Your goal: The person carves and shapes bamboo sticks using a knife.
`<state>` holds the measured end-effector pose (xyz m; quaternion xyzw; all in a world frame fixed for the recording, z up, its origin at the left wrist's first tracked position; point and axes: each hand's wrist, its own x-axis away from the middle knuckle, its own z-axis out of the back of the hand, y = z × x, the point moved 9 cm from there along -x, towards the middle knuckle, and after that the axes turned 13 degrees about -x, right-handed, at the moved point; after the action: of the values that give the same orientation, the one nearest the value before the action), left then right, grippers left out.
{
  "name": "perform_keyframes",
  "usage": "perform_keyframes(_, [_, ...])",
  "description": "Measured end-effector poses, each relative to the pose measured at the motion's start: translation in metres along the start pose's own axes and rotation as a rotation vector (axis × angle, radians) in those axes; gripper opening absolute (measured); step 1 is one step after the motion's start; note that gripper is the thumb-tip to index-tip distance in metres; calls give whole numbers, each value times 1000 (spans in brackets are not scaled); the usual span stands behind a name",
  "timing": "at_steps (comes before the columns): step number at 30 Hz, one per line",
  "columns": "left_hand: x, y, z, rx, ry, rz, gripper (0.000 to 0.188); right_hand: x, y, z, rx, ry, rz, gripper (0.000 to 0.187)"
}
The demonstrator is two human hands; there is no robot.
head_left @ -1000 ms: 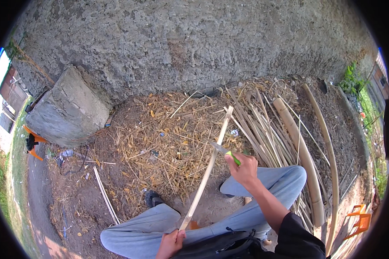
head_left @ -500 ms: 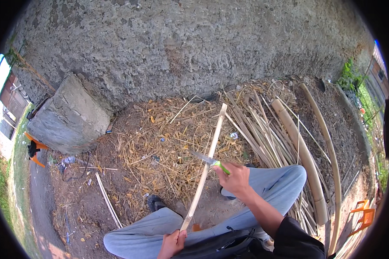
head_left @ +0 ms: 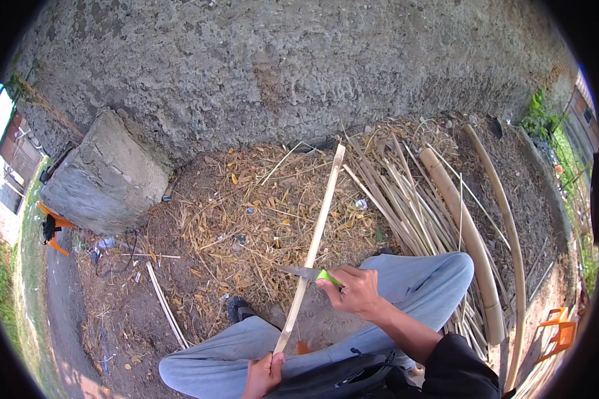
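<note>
A long pale bamboo strip point(head_left: 321, 216) slants up and away from my lap. Its near end is gripped by my left hand point(head_left: 264, 374), low between my knees. In my right hand point(head_left: 354, 290) is a knife point(head_left: 303, 271) with a green handle, fingers wrapped round it. The blade points left and lies across the strip, at about its middle. Whether the edge bites into the bamboo cannot be made out.
To the right lie a heap of split bamboo strips point(head_left: 412, 206) and two thick bamboo poles point(head_left: 469, 239). A concrete block point(head_left: 116, 176) stands at the left, before a rough wall point(head_left: 279, 73). Shavings and leaves cover the ground. Two pale strips point(head_left: 165, 302) lie at the left.
My right hand has drawn the knife down the strip, nearer to me. The strip's far end has shifted slightly left and farther away; my left hand keeps its grip.
</note>
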<state>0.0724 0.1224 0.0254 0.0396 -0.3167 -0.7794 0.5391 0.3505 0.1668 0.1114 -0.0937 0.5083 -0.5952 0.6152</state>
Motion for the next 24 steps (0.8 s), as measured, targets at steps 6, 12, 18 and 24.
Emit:
perform_keyframes(6, [9,-17,-8,8,6,-11,30,-28,57,28,189,199,-92,26])
perform_keyframes(12, [25,-13,2,0,85,-131,29,-57,80,75,292,319,-76,26])
perform_keyframes(18, [18,-32,-6,99,-11,60,30,-18,13,10,91,63,45,20])
perform_keyframes(24, [19,-18,6,10,152,2,28,1,-4,-11,49,-19,120,19])
